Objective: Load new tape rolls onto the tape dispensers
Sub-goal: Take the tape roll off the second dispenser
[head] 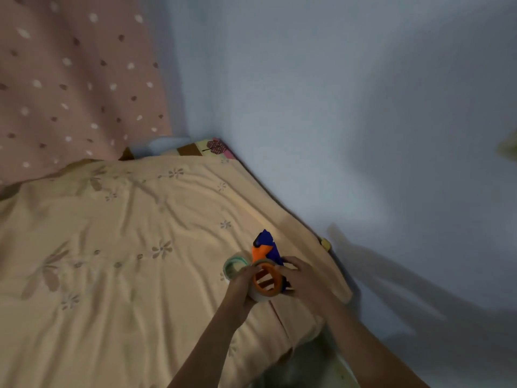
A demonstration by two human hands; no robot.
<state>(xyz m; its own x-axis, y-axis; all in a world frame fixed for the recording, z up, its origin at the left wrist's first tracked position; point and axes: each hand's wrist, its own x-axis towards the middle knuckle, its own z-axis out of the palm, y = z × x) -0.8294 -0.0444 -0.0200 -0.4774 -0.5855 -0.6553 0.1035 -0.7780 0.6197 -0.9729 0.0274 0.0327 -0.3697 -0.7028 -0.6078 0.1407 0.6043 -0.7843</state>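
A blue and orange tape dispenser (pixel 264 246) is held above the bed's right side, its orange spool hub (pixel 268 280) facing me. A clear tape roll (pixel 258 295) sits around that hub. My left hand (pixel 242 281) grips the roll from the left. My right hand (pixel 300 274) holds the dispenser's body from the right. A second clear tape roll (pixel 233 266) with a greenish core lies on the sheet just left of my hands.
The bed is covered by a peach flowered sheet (pixel 126 247). A pale blue wall (pixel 363 135) runs close along its right edge. A pink dotted curtain (pixel 70 79) hangs at the back left, with a patterned pillow (pixel 207 148) in the far corner.
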